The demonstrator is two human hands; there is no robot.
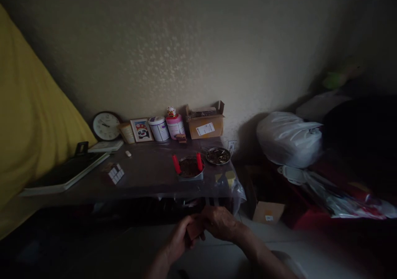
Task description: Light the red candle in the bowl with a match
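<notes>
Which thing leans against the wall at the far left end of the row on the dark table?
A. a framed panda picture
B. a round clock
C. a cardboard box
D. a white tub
B: the round clock stands leftmost in the row, with the panda picture, white tub and cardboard box to its right.

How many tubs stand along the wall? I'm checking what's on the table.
2: a white tub beside the panda picture, and a pink tub right of it, with a small figurine on top. Others may hide behind the cardboard box.
</notes>
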